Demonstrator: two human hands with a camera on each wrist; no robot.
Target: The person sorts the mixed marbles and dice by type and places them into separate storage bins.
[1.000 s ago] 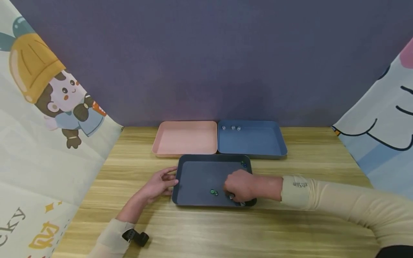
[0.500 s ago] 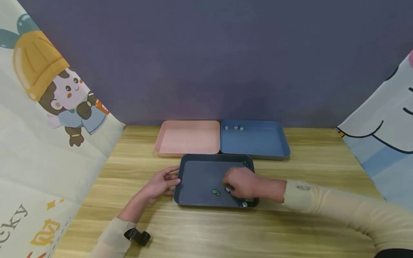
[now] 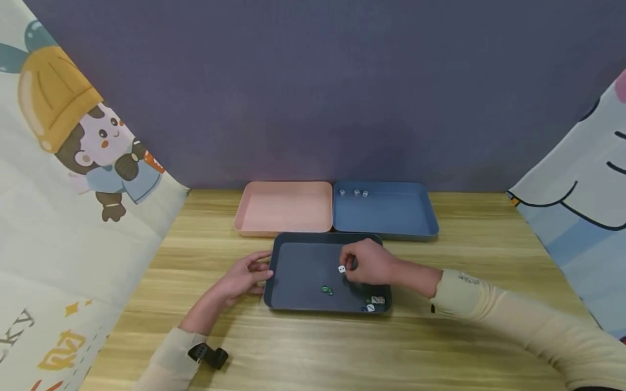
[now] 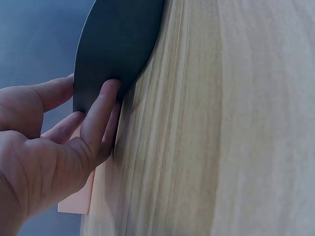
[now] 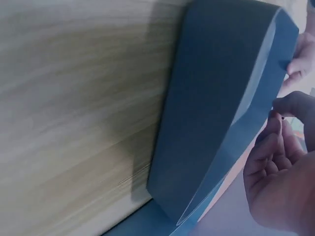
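In the head view my right hand pinches a white die between thumb and fingertips, over the dark grey tray. My left hand holds that tray's left wall; in the left wrist view the thumb is at the rim and other fingers lie against the outer wall. Small green glassy pieces lie near the tray's front middle. More white dice sit in its front right corner with tiny green and blue pieces. The right hand hides the back right corner.
Behind the dark tray stand a pink tray and, to its right, a blue tray. Three dice sit along the blue tray's back left. All rest on a wood-grain table, with a dark backdrop behind.
My right hand has moved back from the tray's front right part, with the die now plainly in its fingertips. The dice in the front right corner have come into sight. My left hand stays put.
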